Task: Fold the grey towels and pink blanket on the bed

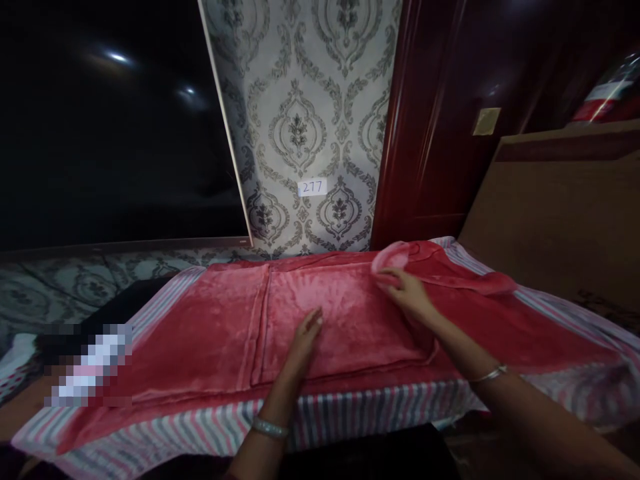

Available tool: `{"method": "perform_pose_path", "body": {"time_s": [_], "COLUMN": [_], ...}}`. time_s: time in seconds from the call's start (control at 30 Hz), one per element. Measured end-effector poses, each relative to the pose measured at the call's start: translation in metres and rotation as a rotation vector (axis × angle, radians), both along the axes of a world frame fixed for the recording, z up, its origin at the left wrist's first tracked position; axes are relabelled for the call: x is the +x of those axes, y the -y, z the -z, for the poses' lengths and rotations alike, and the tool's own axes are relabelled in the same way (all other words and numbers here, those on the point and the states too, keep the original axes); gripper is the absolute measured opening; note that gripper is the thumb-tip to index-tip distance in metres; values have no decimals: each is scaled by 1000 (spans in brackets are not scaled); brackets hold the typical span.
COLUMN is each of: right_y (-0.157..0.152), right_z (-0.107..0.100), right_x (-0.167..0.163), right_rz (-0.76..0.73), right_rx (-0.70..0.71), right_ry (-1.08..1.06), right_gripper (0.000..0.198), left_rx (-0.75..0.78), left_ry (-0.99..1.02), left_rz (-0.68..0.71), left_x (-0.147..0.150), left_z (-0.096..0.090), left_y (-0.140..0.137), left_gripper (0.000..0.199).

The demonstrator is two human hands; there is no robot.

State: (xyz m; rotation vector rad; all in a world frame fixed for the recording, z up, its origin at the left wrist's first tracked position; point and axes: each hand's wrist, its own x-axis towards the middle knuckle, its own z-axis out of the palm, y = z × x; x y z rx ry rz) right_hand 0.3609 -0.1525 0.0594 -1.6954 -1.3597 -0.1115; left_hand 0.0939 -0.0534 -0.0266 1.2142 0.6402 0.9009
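Red blanket point(205, 333): spread wide, its middle folded into a layered section.
Left hand point(306, 331): over that section, palm down, holding nothing.
Right hand point(409, 295): fingers at a curled blanket edge — grip unclear.
Striped cloth point(370, 417): underneath, hanging down in front.
Patterned wall point(300, 67): behind, paper label point(313, 187) reading "277".
Dark screen point(100, 153): left.
Cardboard box point(560, 207): right.

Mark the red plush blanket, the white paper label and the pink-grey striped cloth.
Red plush blanket point(353, 327): head view, on its folded middle section.
White paper label point(313, 187): head view, on its handwritten number.
Striped cloth point(370, 417): head view, on its hanging front edge.
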Motion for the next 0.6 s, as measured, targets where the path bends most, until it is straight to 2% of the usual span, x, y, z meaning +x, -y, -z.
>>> {"method": "perform_pose_path", "body": {"time_s": [0.1,0.23,0.33,0.4,0.47,0.6], "right_y": [-8,9,25,33,37,45], "right_z": [18,53,70,77,84,94], "right_x": [-63,-114,-124,-122,-118,-116], "right_rz": [-217,-310,-310,-248,-154,-61], "right_rx": [-98,-209,-170,-133,-154,-248], "right_ry": [152,241,210,192,193,231], "right_gripper": [48,49,48,54,58,34], "left_rx": [-269,-359,-310,-289,-290,-262], "left_ry": [168,194,214,176,101,12], "left_rz": [-47,-39,-42,-73,-99,-102], "left_x": [-6,-6,6,20,37,74], "left_z": [-6,-10,-9,-9,-11,-18], "left_y": [-18,-36,-46,-54,-65,-93], "left_gripper": [46,46,47,48,48,39]}}
